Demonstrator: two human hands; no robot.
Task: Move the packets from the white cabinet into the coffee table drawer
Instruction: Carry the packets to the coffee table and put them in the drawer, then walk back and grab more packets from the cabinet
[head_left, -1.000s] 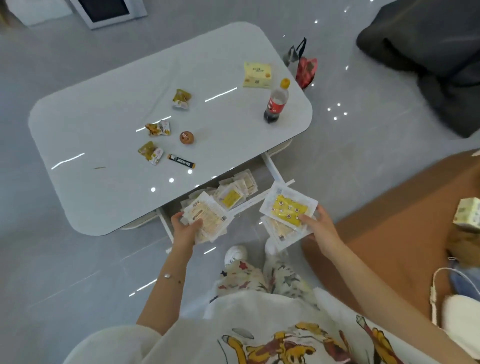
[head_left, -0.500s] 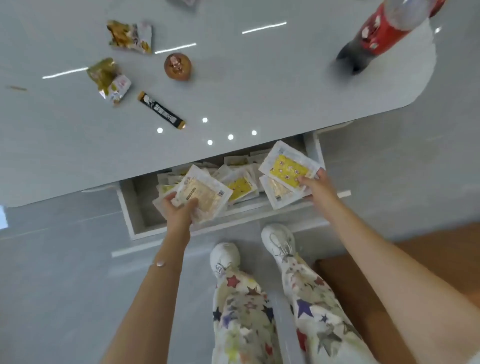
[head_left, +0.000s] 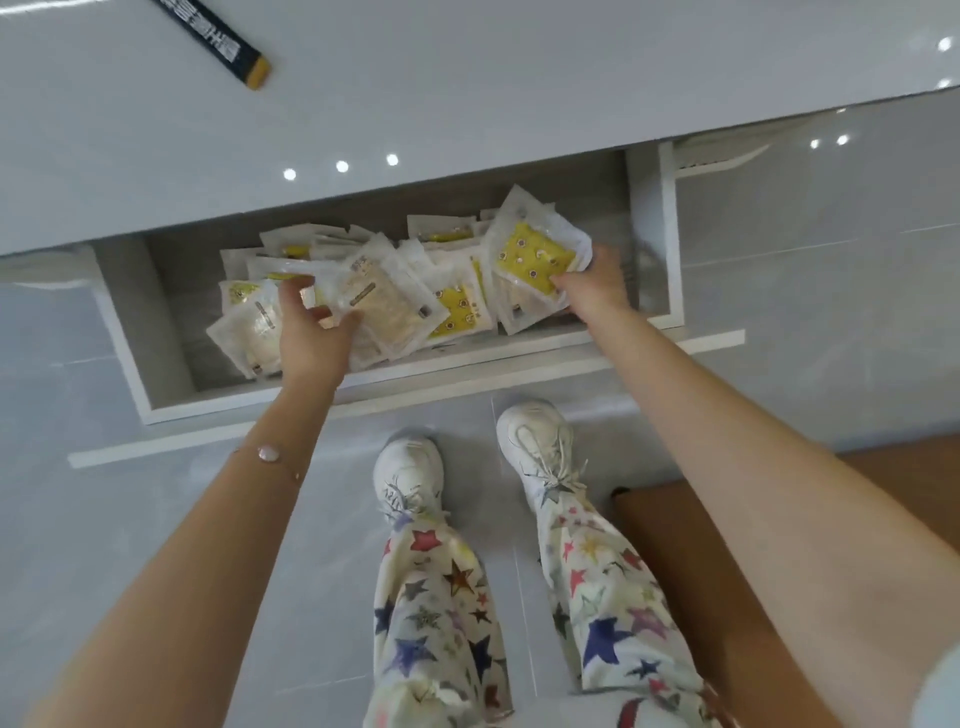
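Note:
The coffee table drawer (head_left: 156, 332) is pulled out below the table top and holds a heap of several clear packets (head_left: 457, 306), some with yellow prints. My left hand (head_left: 311, 332) is down inside the drawer's left half and grips a small stack of pale beige packets (head_left: 384, 306). My right hand (head_left: 597, 286) is at the drawer's right end and pinches a yellow-printed packet (head_left: 535, 254) with another under it, low over the heap. The white cabinet is out of view.
The grey glossy coffee table top (head_left: 467, 93) overhangs the drawer's back part; a black stick sachet with a yellow end (head_left: 218, 44) lies on it. My white shoes (head_left: 410, 467) stand on the tiled floor just in front of the drawer. A brown surface (head_left: 779, 519) lies at right.
The camera has dropped closer to the drawer. Both hands have carried their packets from above the drawer's front down into it, onto the heap.

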